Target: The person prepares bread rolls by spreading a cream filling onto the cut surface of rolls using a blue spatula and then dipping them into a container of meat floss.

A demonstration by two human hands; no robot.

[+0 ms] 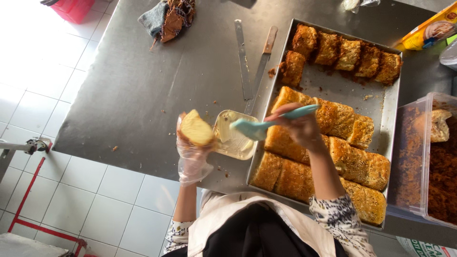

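While the gloved left hand (193,152) is gripping a cut bun (196,128), fingers closed around it, the right hand (302,128) is pinching a teal spatula (266,124) over the spread tub (234,135). Baking tray (333,90) lying at 1 o'clock on the table (143,85).

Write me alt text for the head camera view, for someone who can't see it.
Seen from above, a person's gloved left hand holds a cut bread roll while the right hand dips a teal spatula into a small tub of pale spread. A metal tray of baked rolls sits alongside on a steel table.
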